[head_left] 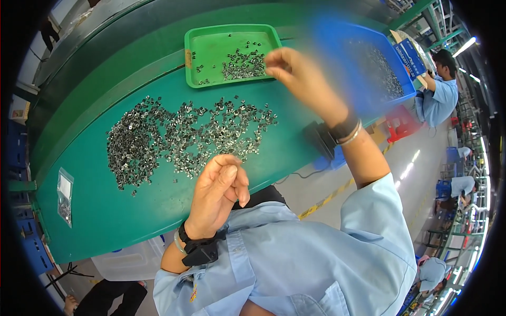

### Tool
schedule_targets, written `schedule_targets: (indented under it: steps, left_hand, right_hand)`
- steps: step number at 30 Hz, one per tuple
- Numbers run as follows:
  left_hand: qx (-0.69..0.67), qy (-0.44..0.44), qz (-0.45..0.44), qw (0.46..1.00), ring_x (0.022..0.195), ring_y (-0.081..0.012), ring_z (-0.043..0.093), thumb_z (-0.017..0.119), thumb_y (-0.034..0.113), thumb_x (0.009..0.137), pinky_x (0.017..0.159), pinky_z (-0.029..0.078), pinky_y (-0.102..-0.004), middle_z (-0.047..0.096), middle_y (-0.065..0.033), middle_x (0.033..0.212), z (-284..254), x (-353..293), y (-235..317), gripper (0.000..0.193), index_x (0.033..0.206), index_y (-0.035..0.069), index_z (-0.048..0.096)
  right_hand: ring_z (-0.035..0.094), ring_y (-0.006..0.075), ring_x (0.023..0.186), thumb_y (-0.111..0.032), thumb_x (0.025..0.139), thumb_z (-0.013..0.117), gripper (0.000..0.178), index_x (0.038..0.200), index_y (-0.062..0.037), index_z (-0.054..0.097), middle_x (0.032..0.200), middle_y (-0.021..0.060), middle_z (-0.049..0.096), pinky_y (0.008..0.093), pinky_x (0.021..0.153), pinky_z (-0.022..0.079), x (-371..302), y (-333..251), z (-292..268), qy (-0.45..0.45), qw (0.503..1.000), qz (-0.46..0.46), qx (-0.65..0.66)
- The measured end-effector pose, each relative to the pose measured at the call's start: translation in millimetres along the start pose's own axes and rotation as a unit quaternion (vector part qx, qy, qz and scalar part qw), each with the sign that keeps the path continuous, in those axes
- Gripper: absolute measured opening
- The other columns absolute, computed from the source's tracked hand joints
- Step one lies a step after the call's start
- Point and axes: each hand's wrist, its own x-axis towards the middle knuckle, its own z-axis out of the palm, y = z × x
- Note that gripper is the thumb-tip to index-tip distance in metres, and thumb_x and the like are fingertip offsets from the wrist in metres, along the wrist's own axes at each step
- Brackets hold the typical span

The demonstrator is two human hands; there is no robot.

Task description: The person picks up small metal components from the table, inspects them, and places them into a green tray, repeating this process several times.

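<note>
Over the near edge of the green table (89, 174), my left hand (219, 189) is closed, fingers curled in and thumb against them; what they hold, if anything, is hidden. Just beyond it lies a wide spread of small black and silver metal pieces (221, 129), heaped denser in a pile (132, 139) on the left. My right hand (300, 73) hovers at the right rim of a green tray (192, 58). Its fingers are bent, with a gap between thumb and index finger and nothing visible there. More of the small pieces (242, 64) lie inside the tray.
Right of my right hand stands a blue bin (406, 87) with many small pieces, its left part blurred. A clear bag (65, 197) lies at the table's left. Beyond the bin sits a person in light blue (443, 97), near a red stool (401, 124).
</note>
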Motion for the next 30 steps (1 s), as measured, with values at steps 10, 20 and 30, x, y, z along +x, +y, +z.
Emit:
schedule_targets:
  steps: [10,20,30]
  left_hand:
    - [0.038,0.009,-0.015,0.999,0.057,-0.0146,0.054,0.046,0.014,0.096,0.050,0.046,-0.0281,0.056,-0.0085,0.080,1,2,-2,0.015,0.107,0.004,0.049]
    - [0.087,0.042,0.000,0.995,0.057,-0.0140,0.054,0.047,0.013,0.095,0.050,0.046,-0.0273,0.056,-0.0081,0.080,11,1,-5,0.013,0.104,0.004,0.050]
    - [0.194,0.046,0.028,0.980,0.062,-0.0132,0.056,0.047,0.013,0.096,0.054,0.047,-0.0253,0.058,-0.0087,0.082,20,3,-4,0.015,0.106,0.002,0.049]
  right_hand:
    - [0.060,0.0179,0.075,-0.014,0.080,0.067,0.014,0.086,-0.0030,0.062,0.085,0.0070,0.060,0.0295,0.068,0.048,-58,1,-3,-0.150,0.975,0.101,-0.132]
    - [0.060,0.0187,0.075,-0.008,0.079,0.067,0.014,0.089,-0.0011,0.060,0.082,0.0086,0.059,0.0300,0.068,0.050,-70,-6,-5,-0.059,0.989,0.135,0.030]
    - [0.058,0.0204,0.078,-0.012,0.079,0.062,0.023,0.101,-0.0073,0.057,0.077,0.0046,0.056,0.0321,0.071,0.044,-81,-74,5,-0.177,0.960,-0.207,-0.071]
